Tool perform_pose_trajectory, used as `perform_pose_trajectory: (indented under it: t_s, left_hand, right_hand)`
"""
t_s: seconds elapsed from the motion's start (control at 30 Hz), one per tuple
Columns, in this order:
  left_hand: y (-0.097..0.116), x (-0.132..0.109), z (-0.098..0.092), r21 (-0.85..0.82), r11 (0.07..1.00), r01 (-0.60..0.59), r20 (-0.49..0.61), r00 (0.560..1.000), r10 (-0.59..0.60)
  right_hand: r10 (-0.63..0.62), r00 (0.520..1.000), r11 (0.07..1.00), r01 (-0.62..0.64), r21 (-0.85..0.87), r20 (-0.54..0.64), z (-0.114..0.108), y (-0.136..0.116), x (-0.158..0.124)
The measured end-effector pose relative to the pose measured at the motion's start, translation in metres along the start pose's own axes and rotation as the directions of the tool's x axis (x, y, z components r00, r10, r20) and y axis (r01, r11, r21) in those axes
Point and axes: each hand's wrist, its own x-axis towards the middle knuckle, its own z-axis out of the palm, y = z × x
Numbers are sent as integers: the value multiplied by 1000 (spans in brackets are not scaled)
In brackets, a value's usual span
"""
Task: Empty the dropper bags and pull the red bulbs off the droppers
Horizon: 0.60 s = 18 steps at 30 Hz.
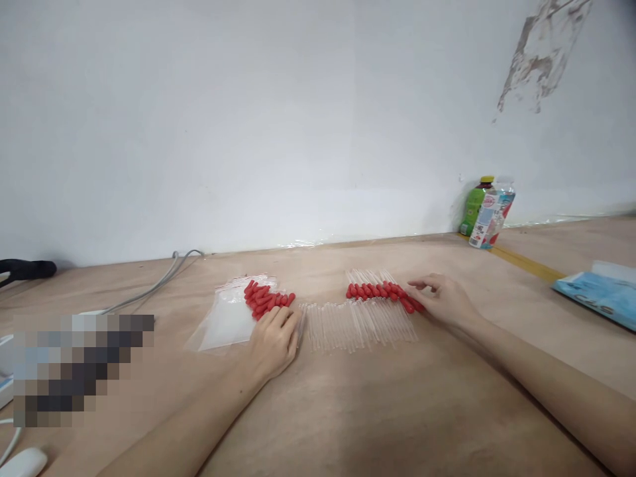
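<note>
Several red rubber dropper bulbs (263,301) are heaped on clear zip bags (228,324) at the left. My left hand (275,341) rests beside this heap, fingers curled down at the left end of a row of clear thin tubes (358,324). What its fingertips hold, if anything, is hidden. Further right, a line of droppers with red bulbs (375,291) lies just behind the loose tubes, their clear stems pointing toward the wall. My right hand (442,298) reaches the right end of that line, thumb and forefinger apart, touching the bulbs there.
Two bottles (489,215) stand by the wall at back right. A blue packet (596,298) lies at the right edge. On the left are a grey cable (159,285), a blurred-out object (79,371), a black item (27,269) and a white mouse-like object (24,462).
</note>
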Motion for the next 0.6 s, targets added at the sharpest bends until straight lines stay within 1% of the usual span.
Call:
perform_pose_trajectory:
  t_s: [0.07,0.1,0.17,0.33,0.43,0.53,0.6]
  left_hand:
    - [1,1,-1,9,1000,-1,-11,1000,1]
    - [1,2,-2,13,1000,-2,-12,1000,2]
    - [2,2,-2,15,1000,-4,-10,1000,5]
    - [3,2,-2,-3,1000,-23,-25,999,23]
    - [3,3,-2,-10,999,-32,-29,999,32]
    - [4,3,-2,-14,999,-38,-41,998,37]
    - [4,3,-1,-13,999,-44,-45,998,43]
  right_hand:
    - [-146,989,987,146,-65,-1,2,-9,2]
    - [-193,981,976,194,-103,13,3,-13,3]
    - [-237,970,956,241,-165,44,6,-20,7]
    - [-228,969,950,243,-196,98,14,-26,15]
    - [-207,973,955,224,-195,102,17,-27,17]
    - [-203,977,957,212,-198,65,20,-30,17]
    - [-187,982,963,185,-195,7,23,-32,18]
